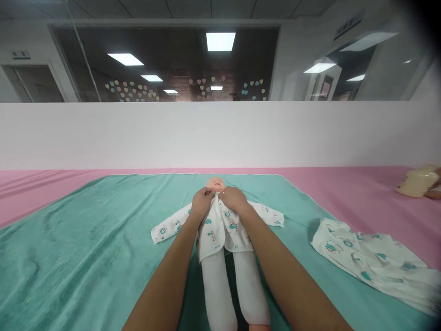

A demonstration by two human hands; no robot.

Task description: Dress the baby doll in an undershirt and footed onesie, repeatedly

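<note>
Wall, long, smooth and white [172, 133], is the biggest thing on my feed, well beyond the fingers, w/ a wide dark window [165, 69] above it. Next in size: a teal plush blanket [86, 257], spread out under & around both hands, over a pink cloth sheet [372, 202] that shows past the fingers & off to either side.

Directly ahead of me lies a pale baby doll w/ white-covered legs [216, 280], on its back on the blanket, head just past the fingertips, legs running back toward me b/w my forearms. On its torso: a white fabric shirt w/ teal prints [212, 230], sleeves spread L & R of the hands, front edges parted at the hem, below the fingers.

White garment w/ similar teal prints [375, 257] lies crumpled well R of the fingers. My L hand [203, 200] & R hand [234, 200] are near each other at the doll's neck, fingers of both pinched on the shirt's collar edges; R tips partly hidden.

Far R, a co-worker's hand [437, 184] is on a cream rounded container [415, 183].
</note>
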